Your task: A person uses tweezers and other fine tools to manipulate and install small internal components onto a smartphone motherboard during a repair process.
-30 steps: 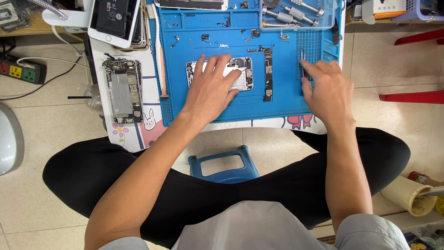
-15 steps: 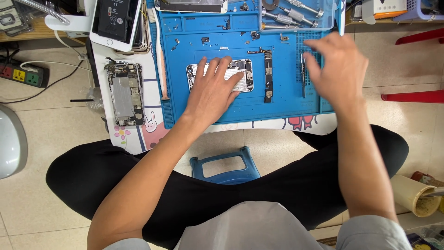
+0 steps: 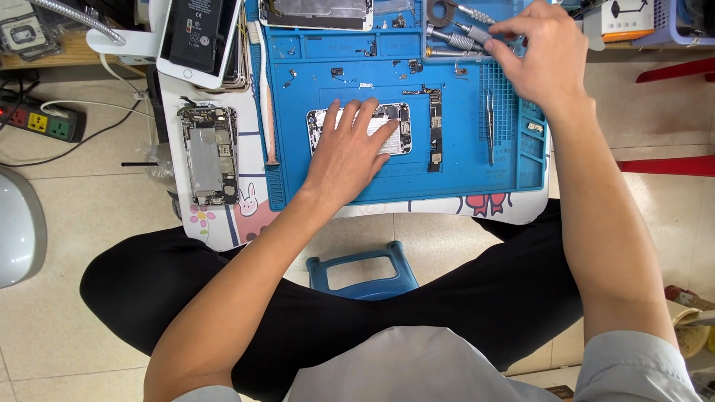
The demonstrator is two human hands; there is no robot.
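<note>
Workspace first: blue silicone repair mat (image 3: pixel 447 179) covering most of a small white table (image 3: pixel 223 216), with a blue plastic stool (image 3: pixel 365 272) on the floor below. Lying mid-mat, an opened silver phone chassis (image 3: pixel 398 123), half covered by the left hand (image 3: pixel 350 152), which presses down flat with fingers spread, gripping nothing. Reaching well apart to the mat's top tray, the right hand (image 3: pixel 540 63), fingertips bunched on a grey-handled precision screwdriver (image 3: pixel 477 33); cannot tell whether actually gripped. Looks like tool selection while steadying the chassis. Between the hands, a narrow dark circuit board (image 3: pixel 435 130) and slim steel tweezers (image 3: pixel 489 126).
</note>
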